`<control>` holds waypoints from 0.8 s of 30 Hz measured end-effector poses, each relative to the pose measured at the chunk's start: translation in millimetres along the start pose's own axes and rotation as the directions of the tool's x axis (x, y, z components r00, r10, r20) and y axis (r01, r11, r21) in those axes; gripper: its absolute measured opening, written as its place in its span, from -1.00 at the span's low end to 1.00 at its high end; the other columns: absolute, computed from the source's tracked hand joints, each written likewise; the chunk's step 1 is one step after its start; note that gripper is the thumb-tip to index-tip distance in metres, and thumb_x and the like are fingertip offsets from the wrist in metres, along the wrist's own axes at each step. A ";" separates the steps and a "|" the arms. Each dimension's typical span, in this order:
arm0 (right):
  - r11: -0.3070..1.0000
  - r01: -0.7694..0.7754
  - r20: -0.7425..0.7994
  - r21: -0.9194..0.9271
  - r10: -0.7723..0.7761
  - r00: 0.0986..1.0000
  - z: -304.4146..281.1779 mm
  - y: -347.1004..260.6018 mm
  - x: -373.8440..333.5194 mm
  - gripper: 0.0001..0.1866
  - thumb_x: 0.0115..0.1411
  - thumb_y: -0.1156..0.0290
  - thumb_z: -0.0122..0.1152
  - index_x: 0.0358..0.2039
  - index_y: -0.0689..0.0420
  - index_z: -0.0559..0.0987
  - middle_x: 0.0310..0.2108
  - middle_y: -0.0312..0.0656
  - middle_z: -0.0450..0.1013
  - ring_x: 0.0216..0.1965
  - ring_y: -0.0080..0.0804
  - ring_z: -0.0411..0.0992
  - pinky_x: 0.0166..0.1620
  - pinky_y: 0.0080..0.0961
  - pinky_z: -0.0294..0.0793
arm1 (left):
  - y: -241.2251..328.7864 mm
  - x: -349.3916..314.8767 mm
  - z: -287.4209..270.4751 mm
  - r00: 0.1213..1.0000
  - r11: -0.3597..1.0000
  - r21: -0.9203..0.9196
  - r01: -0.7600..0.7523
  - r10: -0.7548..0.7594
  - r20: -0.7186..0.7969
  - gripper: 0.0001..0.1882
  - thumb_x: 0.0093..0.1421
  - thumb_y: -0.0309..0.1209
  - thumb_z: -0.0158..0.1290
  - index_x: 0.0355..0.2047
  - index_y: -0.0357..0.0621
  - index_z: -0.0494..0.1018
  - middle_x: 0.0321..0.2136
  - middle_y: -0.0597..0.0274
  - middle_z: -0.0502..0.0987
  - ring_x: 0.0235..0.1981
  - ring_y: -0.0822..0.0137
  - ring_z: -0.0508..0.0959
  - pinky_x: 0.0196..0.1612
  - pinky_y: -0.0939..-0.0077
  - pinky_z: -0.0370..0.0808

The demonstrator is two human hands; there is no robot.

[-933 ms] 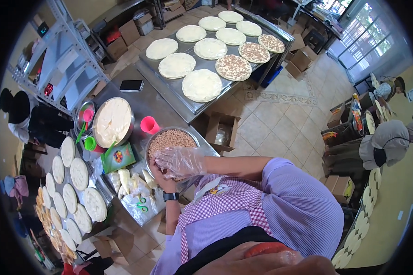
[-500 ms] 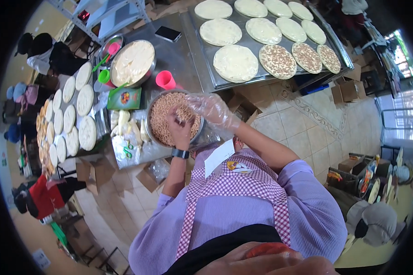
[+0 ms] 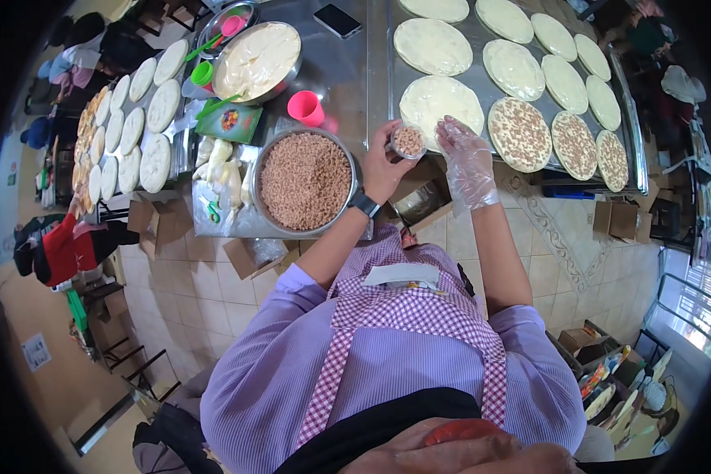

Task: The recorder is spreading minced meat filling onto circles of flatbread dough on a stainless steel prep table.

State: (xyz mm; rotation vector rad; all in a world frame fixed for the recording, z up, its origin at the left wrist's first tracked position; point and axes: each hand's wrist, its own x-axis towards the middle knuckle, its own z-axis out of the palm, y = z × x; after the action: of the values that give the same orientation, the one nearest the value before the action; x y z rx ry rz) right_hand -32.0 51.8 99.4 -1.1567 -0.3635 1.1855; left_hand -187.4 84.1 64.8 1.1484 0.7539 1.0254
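Note:
My left hand, bare with a dark wristband, is wrapped round a small cup full of brown crumbly bits. My right hand wears a clear plastic glove; its fingers stretch out over the near edge of a cream-coated flat round on the metal tray. To that round's right lie flat rounds dotted with brown bits. At my left stands a large metal bowl heaped with brown crumbly bits.
Beyond the crumb bowl are a pink cup, a bowl of pale cream, a green cup and a phone. More plain rounds lie at the left. Below the tray's near edge sits an open cardboard box.
Both hands have left the crumb bowl and moved right to the tray. The crumb-filled cup now shows in my left hand; my gloved right hand has reached the cream-coated round.

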 end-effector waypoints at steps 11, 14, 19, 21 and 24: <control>0.513 0.499 0.409 -0.699 -0.286 0.867 -1.6 -21.8 46.9 -0.77 0.12 0.39 0.12 -0.20 0.17 0.52 -0.28 -0.26 0.48 -0.24 -0.45 0.43 -0.20 -0.55 0.42 | -21.1 64.5 34.2 0.998 0.950 0.311 -0.033 0.047 -0.039 -0.35 -0.21 -0.66 0.18 -0.04 -0.14 0.27 -0.14 0.13 0.40 -0.13 0.31 0.45 -0.16 0.52 0.47; -0.030 0.666 0.664 -0.745 -0.133 0.736 8.0 -39.8 60.8 -0.80 0.07 0.33 0.06 -0.31 0.09 0.54 -0.28 -0.18 0.47 -0.27 -0.20 0.43 -0.23 -0.41 0.43 | -28.6 66.8 47.6 0.992 0.965 0.262 0.028 0.005 -0.123 -0.34 -0.23 -0.69 0.20 -0.04 -0.12 0.27 -0.14 0.18 0.40 -0.16 0.34 0.45 -0.14 0.53 0.48; -0.160 0.739 0.736 -0.654 0.089 0.671 -17.4 -37.3 103.0 -0.82 0.07 0.37 0.03 -0.33 0.13 0.51 -0.38 -0.13 0.45 -0.32 -0.23 0.44 -0.28 -0.35 0.43 | -42.8 73.5 79.3 0.952 0.963 0.231 0.137 -0.064 -0.299 -0.36 -0.20 -0.68 0.20 -0.04 -0.18 0.25 -0.14 0.15 0.41 -0.11 0.32 0.44 -0.13 0.48 0.48; -0.130 0.738 0.737 -0.662 0.066 0.673 -23.8 -35.2 112.3 -0.88 0.05 0.43 0.02 -0.40 0.14 0.50 -0.44 -0.08 0.43 -0.35 -0.21 0.45 -0.30 -0.33 0.44 | -50.2 77.1 88.3 0.938 0.965 0.226 0.137 -0.053 -0.344 -0.38 -0.18 -0.68 0.19 -0.05 -0.20 0.26 -0.15 0.13 0.42 -0.12 0.32 0.45 -0.14 0.47 0.48; -0.096 0.735 0.727 -0.672 0.106 0.679 -24.4 -40.0 126.2 -0.89 0.01 0.49 0.03 -0.42 0.17 0.48 -0.47 -0.05 0.42 -0.39 -0.17 0.45 -0.33 -0.31 0.44 | -52.8 83.5 98.9 0.917 0.932 0.317 0.175 -0.037 -0.398 -0.40 -0.19 -0.67 0.20 -0.08 -0.19 0.28 -0.18 0.14 0.43 -0.17 0.33 0.47 -0.13 0.51 0.47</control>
State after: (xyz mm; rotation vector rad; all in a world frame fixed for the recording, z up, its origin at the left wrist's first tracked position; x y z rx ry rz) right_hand 57.7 150.6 82.0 -1.6366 -2.3057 0.5384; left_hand -54.7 121.7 42.1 1.1976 1.3445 1.0647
